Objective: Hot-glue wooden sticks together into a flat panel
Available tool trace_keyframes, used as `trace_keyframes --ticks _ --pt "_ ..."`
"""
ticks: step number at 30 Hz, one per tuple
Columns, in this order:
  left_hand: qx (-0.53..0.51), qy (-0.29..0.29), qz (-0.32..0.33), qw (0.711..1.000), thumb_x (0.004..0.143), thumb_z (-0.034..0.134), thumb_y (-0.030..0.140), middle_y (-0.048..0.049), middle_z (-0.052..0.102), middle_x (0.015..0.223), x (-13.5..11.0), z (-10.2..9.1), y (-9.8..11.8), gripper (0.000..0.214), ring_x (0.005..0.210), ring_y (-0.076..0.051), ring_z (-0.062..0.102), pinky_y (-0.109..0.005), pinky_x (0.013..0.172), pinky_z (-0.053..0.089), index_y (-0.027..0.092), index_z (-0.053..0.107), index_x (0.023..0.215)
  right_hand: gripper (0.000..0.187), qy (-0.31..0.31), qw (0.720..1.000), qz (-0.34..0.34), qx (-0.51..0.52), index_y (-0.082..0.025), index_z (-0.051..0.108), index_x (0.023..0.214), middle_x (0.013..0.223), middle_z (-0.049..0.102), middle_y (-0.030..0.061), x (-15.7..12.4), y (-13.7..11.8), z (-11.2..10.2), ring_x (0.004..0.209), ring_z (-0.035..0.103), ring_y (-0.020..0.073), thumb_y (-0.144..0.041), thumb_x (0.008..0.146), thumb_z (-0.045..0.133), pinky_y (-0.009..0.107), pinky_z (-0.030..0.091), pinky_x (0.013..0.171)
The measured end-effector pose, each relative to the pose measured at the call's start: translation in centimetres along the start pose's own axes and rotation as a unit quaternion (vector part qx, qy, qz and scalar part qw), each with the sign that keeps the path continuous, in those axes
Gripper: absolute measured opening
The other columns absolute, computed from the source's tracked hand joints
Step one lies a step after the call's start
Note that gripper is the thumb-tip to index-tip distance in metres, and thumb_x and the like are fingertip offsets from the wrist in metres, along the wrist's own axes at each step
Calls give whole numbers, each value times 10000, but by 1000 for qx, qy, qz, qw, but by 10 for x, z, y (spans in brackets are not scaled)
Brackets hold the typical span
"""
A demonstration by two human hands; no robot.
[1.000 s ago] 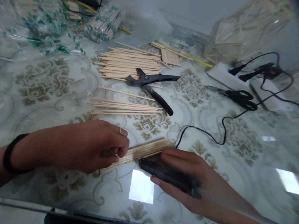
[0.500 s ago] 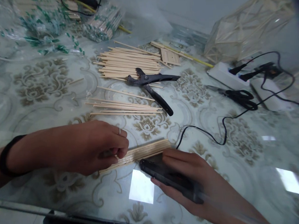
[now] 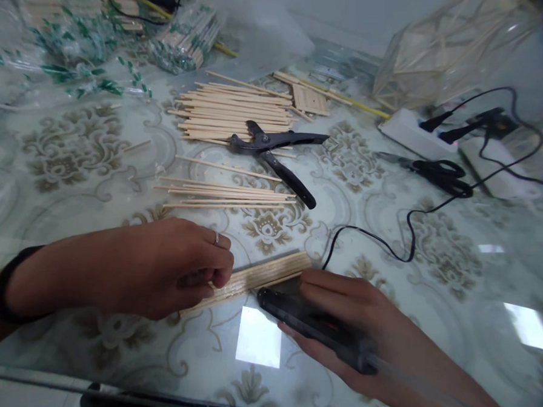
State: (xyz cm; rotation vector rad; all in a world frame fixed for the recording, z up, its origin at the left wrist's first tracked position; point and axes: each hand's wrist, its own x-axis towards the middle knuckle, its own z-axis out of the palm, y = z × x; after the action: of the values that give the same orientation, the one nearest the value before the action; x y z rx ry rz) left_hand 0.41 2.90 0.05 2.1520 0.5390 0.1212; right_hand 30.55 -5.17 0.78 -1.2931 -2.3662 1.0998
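My left hand is closed, its fingertips pinching and pressing down a flat row of joined wooden sticks on the glass table top. My right hand is wrapped round a black glue gun, whose nozzle points at the near edge of the stick row. A black cord runs from the gun toward the back right. A black band sits on my left wrist and a ring on one finger.
Loose sticks lie beyond my left hand, a larger pile farther back. Black cutting pliers lie open beside them. Scissors, a white power strip, a stick-frame model at right. Plastic-wrapped stick packs at back left.
The glue gun and my right hand have slid slightly right along the stick row. My left hand stays in place on the sticks.
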Motion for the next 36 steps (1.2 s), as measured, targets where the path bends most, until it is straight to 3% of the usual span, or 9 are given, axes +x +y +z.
trace_keyframes --ticks 36 --pt "-3 2 -3 1000 933 611 53 44 676 875 -2 0 0 187 779 -137 632 -248 731 460 235 615 889 128 -14 1000 3 1 -233 786 941 843 765 50 0 6 -15 717 744 210 -227 1015 681 310 600 640"
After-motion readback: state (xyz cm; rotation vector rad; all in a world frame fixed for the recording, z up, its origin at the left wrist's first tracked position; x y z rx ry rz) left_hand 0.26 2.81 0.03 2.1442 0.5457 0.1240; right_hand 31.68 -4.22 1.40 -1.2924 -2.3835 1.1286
